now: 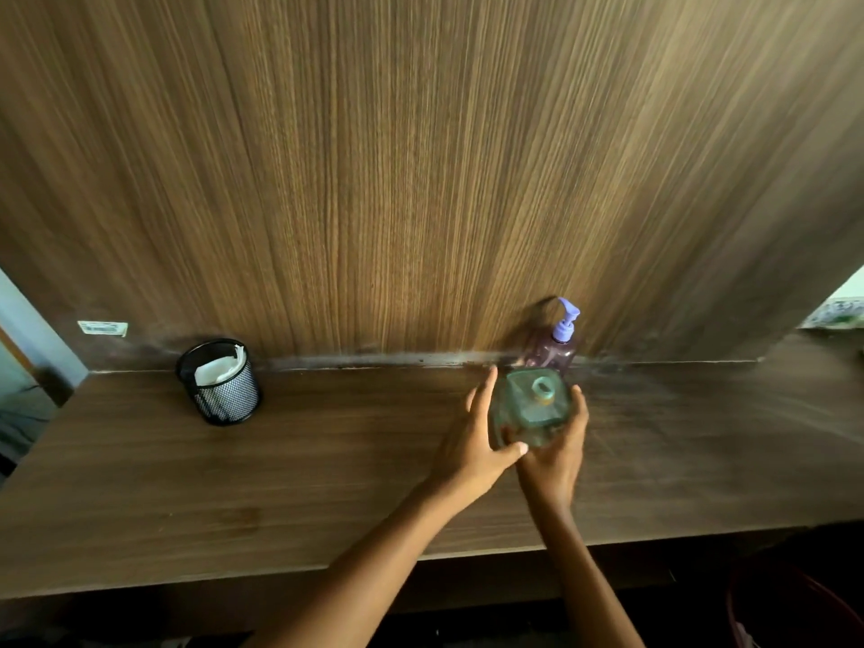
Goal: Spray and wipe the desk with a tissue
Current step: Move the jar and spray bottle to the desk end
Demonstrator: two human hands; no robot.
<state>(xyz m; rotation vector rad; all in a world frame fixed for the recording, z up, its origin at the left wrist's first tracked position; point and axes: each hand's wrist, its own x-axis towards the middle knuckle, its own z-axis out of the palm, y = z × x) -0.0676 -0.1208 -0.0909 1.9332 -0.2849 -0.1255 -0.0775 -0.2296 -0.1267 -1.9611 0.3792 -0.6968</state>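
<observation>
A clear greenish glass bottle (528, 406) with a round neck stands on the brown wooden desk (327, 465), seen from above. My left hand (472, 441) cups its left side with the thumb across the front. Against the bottle's right side lies my right hand (558, 456), fingers curled around it. Behind the bottle, against the back panel, stands a purple pump bottle (556, 348). At the left, a black mesh cup (219, 381) holds a folded white tissue (217, 369).
A tall wood-grain back panel (421, 180) rises from the desk's rear edge. A white sticker (103, 328) sits low on the panel at left. A reddish bin (795, 610) shows below the desk's front edge at lower right.
</observation>
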